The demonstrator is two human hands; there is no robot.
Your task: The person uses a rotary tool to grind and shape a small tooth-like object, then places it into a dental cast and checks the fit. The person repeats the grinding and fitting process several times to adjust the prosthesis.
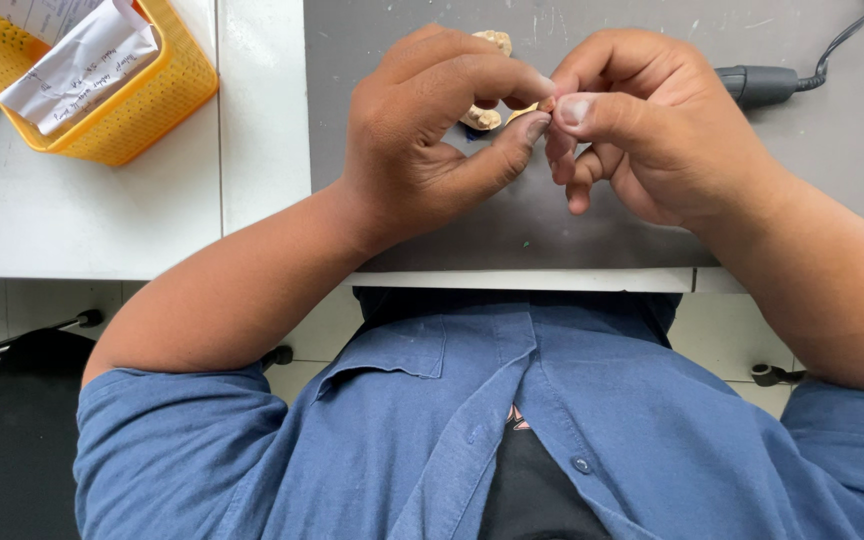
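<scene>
Above the grey mat (432, 240), both hands (fingertips meeting) pinching a small piece (545, 104)

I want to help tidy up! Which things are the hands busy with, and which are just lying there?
Busy with: left hand and right hand pinching a small tan piece; beige lumps just behind.

Lying about: grey corded tool, yellow basket of paper slips.

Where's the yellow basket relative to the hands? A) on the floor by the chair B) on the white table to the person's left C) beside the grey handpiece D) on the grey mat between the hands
B: the yellow basket, holding folded papers, sits on the white table left of the left hand, off the grey mat.
</scene>
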